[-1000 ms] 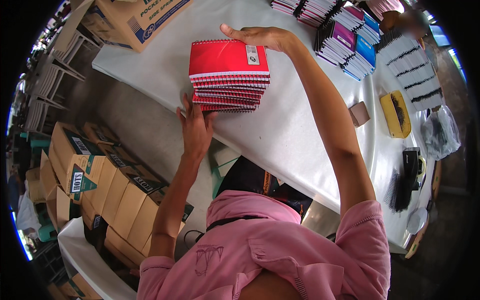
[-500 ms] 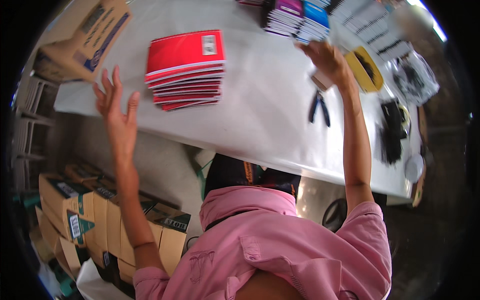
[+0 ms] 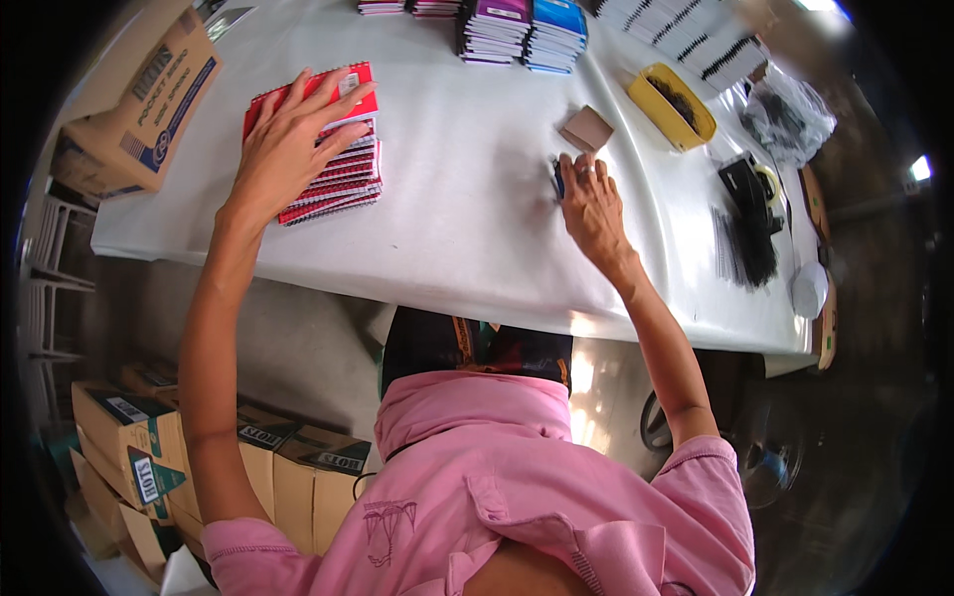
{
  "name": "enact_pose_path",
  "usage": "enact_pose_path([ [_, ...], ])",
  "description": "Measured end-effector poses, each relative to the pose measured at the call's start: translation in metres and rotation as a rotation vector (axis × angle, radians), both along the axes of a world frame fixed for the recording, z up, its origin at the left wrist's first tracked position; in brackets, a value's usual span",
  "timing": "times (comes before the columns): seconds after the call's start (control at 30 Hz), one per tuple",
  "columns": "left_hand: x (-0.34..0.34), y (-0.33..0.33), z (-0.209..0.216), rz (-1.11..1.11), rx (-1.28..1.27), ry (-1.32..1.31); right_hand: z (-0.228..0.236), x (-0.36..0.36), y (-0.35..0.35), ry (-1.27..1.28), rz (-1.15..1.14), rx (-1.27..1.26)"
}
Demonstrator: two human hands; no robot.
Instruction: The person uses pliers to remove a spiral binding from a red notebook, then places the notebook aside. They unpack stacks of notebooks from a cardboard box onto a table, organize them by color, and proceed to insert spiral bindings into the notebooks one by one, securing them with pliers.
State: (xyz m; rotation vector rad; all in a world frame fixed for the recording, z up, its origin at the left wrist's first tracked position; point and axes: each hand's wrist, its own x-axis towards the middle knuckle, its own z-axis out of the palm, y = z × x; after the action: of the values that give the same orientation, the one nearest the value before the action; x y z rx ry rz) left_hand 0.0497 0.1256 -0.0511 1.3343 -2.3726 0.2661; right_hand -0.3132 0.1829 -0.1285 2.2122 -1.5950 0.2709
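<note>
My left hand (image 3: 288, 139) lies over a stack of red spiral notebooks (image 3: 338, 184), its fingers spread across the top cover and the thumb toward the stack's near right side. Further right on the white table, my right hand (image 3: 593, 204) has its fingers curled down over the blue-handled pliers (image 3: 558, 181). Most of that tool is hidden beneath the fingers; only a dark blue bit shows at their left. Just beyond the fingertips sits a small brown cardboard piece (image 3: 587, 129).
Purple notebooks (image 3: 494, 35) and blue notebooks (image 3: 555, 38) stand stacked at the back. A yellow tray (image 3: 672, 107) of dark pieces, a plastic bag (image 3: 790, 114) and black wire coils (image 3: 750, 253) are on the right. An open carton (image 3: 149, 109) occupies the left; more boxes (image 3: 139, 437) sit below.
My left hand has moved up and right from beside the red stack onto it. My right hand has come down and nearer, from the air onto the pliers. The view has shifted.
</note>
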Motion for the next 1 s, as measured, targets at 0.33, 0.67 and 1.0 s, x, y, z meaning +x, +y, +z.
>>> enact_pose_path([
  [0.33,0.008,0.003,0.001,0.067,0.097,0.024,-0.020,-0.014,0.037,-0.018,0.207,0.131],
  [0.67,0.018,0.001,-0.001,0.038,0.172,0.098,0.124,0.094,-0.046,0.209,0.660,-0.161],
  [1.0,0.014,-0.012,-0.011,0.012,0.109,0.186,0.167,0.146,-0.083,0.693,0.974,-0.426],
])
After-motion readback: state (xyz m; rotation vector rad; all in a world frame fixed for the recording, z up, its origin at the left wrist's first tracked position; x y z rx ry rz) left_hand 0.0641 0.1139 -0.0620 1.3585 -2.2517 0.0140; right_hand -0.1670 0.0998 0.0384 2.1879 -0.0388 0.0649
